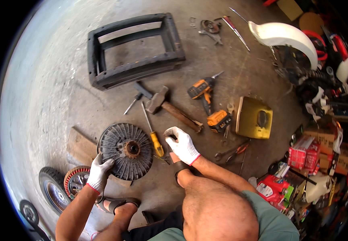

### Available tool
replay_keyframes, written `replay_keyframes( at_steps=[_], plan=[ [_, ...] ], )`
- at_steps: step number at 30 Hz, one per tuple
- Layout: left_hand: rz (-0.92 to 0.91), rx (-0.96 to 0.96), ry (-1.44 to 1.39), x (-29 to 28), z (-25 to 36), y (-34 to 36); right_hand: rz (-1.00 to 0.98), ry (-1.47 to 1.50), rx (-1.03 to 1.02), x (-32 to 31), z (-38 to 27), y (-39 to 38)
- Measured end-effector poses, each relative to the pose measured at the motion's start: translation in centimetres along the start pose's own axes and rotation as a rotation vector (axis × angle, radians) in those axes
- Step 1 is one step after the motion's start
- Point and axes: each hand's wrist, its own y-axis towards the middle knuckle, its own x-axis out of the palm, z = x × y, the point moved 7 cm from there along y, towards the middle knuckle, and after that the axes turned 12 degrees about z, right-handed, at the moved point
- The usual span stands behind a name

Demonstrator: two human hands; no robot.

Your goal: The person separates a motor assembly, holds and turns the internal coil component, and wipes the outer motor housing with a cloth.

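My left hand (98,172), in a white work glove, grips the near left rim of a round, black, ribbed hub motor cover (119,162). Its thumb lies on the ribs, and a rusty-brown ring surrounds the central hole. The cover rests tilted over a wooden board (81,146). To the right, my gloved right hand (183,145) is closed with fingers curled around something small and dark, too hidden to name. A yellow-handled screwdriver (154,140) lies on the floor between the cover and my right hand.
Beyond my hands lie a hammer (176,112), a cordless drill (206,96) and a black metal frame (137,70). A yellow tray (255,127) and pliers (237,152) are to the right. A tire (53,188) stands at left; boxes (306,150) and clutter crowd the right edge.
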Motion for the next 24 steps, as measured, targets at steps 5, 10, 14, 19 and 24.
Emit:
replay_keyframes(
  at_steps=[5,10,14,19,24],
  plan=[
    [-0.083,-0.012,-0.031,2.2,0.4,-0.5,0.174,-0.029,0.077,-7.7,4.4,-5.0],
    [-0.085,0.0,0.015,2.7,0.9,-0.8,0.196,-0.167,0.251,-13.6,11.5,-13.6],
    [-0.07,0.041,0.067,4.0,2.6,-1.8,0.255,-0.193,0.463,-16.5,16.7,-20.0],
    [-0.049,0.067,0.182,3.5,4.0,-3.1,0.114,-0.252,0.688,-16.1,22.0,-25.4],
    [-0.04,0.136,0.237,2.1,6.3,-4.9,0.01,-0.189,0.923,-15.4,26.8,-32.0]
  ],
)
